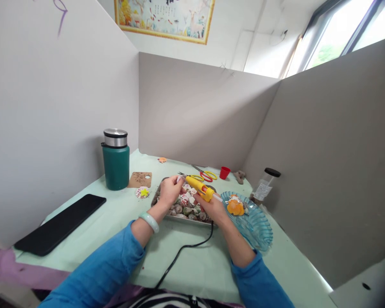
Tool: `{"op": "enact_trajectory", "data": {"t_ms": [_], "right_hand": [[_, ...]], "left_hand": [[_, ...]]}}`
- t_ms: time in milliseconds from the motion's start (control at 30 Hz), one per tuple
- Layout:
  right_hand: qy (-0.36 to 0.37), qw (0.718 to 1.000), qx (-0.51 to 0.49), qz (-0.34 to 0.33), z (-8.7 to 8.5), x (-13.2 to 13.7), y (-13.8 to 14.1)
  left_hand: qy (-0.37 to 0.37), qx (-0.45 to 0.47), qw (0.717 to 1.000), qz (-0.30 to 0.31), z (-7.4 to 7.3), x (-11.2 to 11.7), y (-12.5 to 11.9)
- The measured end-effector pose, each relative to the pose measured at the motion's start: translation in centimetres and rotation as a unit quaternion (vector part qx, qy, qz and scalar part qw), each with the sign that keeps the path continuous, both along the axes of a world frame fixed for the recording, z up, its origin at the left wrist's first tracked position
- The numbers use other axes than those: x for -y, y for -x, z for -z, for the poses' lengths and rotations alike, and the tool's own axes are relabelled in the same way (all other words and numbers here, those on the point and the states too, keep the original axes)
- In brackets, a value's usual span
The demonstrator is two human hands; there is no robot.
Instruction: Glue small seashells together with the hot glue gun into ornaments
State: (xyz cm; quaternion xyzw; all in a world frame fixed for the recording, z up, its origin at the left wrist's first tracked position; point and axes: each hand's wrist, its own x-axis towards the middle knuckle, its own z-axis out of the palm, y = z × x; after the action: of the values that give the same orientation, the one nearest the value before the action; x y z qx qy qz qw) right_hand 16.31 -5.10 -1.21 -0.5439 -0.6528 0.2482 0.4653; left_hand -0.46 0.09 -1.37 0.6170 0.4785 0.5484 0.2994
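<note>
My right hand [213, 209] is wrapped round a yellow hot glue gun [199, 187]. A clear glue stick [217, 197] pokes out of its back end, and the nozzle points left. At that nozzle, the fingers of my left hand [170, 190] are pinched together; a small pale thing seems to be in them, too small to name. Below both hands lies a metal tray [186, 220] filled with seashells [188, 209], partly covered by the hands. The gun's black cord [188, 246] runs over the green tablecloth toward me.
A blue glass plate [256, 231] with an orange flower-shaped piece [235, 206] stands on the right, near a jar [265, 186]. Behind are scissors [208, 176] and a red cup [224, 173]. A green flask [116, 167], cardboard [140, 179] and black mat [60, 224] are left.
</note>
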Motion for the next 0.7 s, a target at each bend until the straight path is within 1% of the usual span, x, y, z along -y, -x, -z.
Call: {"op": "enact_trajectory", "data": {"t_ms": [200,367,600,700], "right_hand": [[0.002,1.000,0.003,0.000,0.42,-0.30,-0.14],[-0.024,0.999,0.018,-0.013,0.67,-0.35,-0.13],[0.010,1.000,-0.002,0.013,0.30,-0.19,-0.06],[-0.004,1.000,0.003,0.005,0.35,-0.18,-0.07]], "left_hand": [[0.001,0.000,1.000,-0.003,-0.17,0.17,-0.01],[0.006,-0.001,1.000,-0.004,-0.04,0.11,0.00],[0.000,0.006,1.000,0.000,0.15,-0.13,-0.01],[0.000,0.008,1.000,-0.003,0.13,-0.14,-0.01]]}}
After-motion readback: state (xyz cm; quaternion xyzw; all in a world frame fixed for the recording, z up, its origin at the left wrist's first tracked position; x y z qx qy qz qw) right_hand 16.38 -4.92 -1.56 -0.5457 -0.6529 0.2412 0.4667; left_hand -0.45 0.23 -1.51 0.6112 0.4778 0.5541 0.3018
